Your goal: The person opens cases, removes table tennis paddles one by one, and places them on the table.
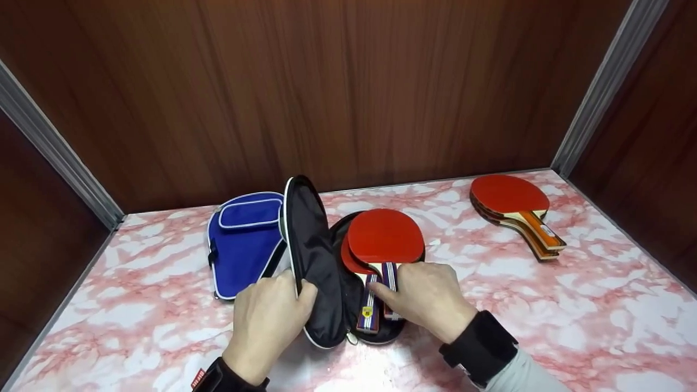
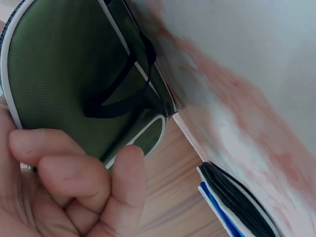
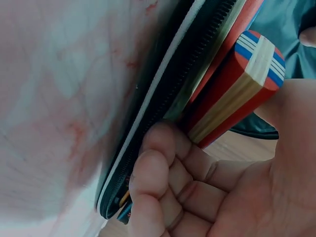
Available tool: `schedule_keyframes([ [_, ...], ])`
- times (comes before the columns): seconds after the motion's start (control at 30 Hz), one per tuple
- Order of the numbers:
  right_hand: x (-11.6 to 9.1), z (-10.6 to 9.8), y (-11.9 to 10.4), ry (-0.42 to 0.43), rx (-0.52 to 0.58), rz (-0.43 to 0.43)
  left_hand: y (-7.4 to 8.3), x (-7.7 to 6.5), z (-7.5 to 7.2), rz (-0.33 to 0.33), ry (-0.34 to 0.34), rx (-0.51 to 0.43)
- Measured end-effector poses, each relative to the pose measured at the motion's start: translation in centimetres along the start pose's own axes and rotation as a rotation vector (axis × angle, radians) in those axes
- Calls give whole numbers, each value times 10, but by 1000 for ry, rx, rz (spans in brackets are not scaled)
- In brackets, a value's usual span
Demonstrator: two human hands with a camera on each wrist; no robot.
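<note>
A dark green paddle case (image 2: 54, 64) with white piping stands unzipped, its black lining (image 1: 318, 256) facing right in the head view. My left hand (image 1: 275, 310) grips the raised cover by its edge, thumb on the lining side. Two red table tennis paddles (image 1: 386, 237) lie overlapped in the other half, handles toward me. My right hand (image 1: 430, 294) holds the upper paddle's handle (image 3: 232, 94), fingers curled beside it near the zippered rim (image 3: 148, 103). Its thumb reaches over the lower paddle's striped handle (image 1: 368, 305).
Left of the raised cover lies a blue paddle case (image 1: 245, 250) with white piping, partly hidden. More red paddles (image 1: 509, 193) are stacked at the back right. A wooden panel (image 1: 348, 98) rises behind the marbled tabletop (image 1: 572, 326).
</note>
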State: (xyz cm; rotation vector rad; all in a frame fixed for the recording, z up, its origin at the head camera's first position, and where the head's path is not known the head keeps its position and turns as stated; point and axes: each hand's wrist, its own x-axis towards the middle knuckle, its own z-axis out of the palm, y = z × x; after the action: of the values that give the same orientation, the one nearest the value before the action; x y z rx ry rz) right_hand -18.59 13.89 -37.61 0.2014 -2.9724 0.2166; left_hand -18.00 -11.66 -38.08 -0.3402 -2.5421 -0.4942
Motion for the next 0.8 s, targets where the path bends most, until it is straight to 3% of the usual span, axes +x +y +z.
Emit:
schedule_keyframes([
  [0.33, 0, -2, 10, -42, 37, 26, -1, -3, -7, 21, -14, -1],
  [0.67, -4, -2, 21, 63, 30, -6, -4, -5, -9, 15, -11, 0],
  [0.8, -4, -3, 28, 64, 43, -3, -4, -4, -8, 6, -26, 6],
])
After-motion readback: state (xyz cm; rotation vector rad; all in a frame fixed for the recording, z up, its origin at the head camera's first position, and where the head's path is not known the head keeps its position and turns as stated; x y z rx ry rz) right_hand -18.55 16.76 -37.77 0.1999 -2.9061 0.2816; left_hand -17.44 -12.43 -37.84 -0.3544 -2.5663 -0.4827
